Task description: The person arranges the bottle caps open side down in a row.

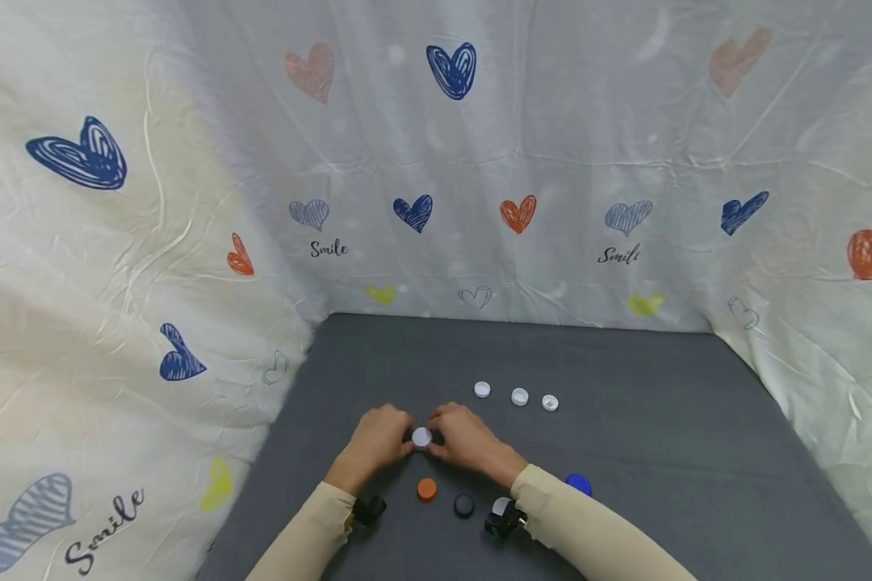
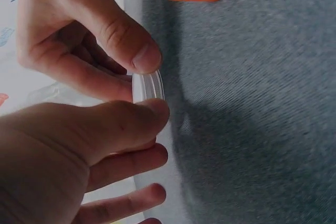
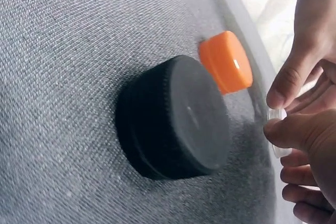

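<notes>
Behind and to the left hangs a white cloth curtain printed with hearts (image 1: 567, 121), the broadest thing around me. Below it spreads my dark grey, cloth-covered bench (image 1: 639, 387). Over its near part reach my two cream sleeves (image 1: 581, 524), then my left hand (image 1: 378, 440) and right hand (image 1: 468, 437); the fingers of both are drawn in narrow, pinching one small thing between them.

Nearer than my hands lie a blue round cap (image 1: 578, 483) at the right, a black round ribbed plastic cap (image 1: 464, 506), an orange round plastic cap (image 1: 426, 489) to its left, and a white round piece (image 1: 501, 505) half hidden by my right wrist's black camera (image 1: 504, 524).

What I hold is a thin white round lid with a clear plastic-looking edge (image 1: 421, 437), mid-bench; whether it touches the cloth, I can't tell. Farther and to the right sit three small white round caps (image 1: 519, 396) in a row.

I'd judge I'm working this lid two-handed, perhaps turning or prising it; next I'd want an even pinch, one hand steadying while the other twists or lets go.
</notes>
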### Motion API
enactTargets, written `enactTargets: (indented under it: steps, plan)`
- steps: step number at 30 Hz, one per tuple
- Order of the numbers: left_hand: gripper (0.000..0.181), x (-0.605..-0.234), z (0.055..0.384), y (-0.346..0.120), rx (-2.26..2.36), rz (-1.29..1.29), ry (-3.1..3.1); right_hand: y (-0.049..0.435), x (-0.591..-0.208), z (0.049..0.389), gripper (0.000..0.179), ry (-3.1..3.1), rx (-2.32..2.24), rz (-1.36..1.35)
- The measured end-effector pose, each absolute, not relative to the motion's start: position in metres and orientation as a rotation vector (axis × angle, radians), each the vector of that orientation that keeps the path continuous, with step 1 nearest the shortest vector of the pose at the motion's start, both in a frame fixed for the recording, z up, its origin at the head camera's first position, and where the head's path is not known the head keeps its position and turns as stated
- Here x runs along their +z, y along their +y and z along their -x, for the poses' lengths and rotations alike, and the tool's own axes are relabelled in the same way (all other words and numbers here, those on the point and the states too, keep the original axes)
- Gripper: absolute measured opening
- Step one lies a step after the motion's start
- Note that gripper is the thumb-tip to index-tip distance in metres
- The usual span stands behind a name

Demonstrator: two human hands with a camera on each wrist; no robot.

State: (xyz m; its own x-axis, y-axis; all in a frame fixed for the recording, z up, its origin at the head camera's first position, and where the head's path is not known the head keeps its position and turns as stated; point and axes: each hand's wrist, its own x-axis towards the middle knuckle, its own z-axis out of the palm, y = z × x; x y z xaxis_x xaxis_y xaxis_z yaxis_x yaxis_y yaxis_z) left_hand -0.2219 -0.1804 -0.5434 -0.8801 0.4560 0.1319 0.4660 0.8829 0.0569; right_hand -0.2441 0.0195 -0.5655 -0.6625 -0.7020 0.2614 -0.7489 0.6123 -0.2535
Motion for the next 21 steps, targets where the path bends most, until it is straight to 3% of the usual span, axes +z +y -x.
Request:
enactTargets:
  steps: [13,21]
  plan:
    - [0.017,-0.553,0.217,-0.175,-0.057,0.659,-2.901,0.019,-0.567,0.242,0.022,-2.744,0.44,-1.226]
    - [0.018,-0.539,0.226,-0.179,-0.137,0.639,-2.917,0.033,-0.554,0.247,0.025,-2.74,0.454,-1.203]
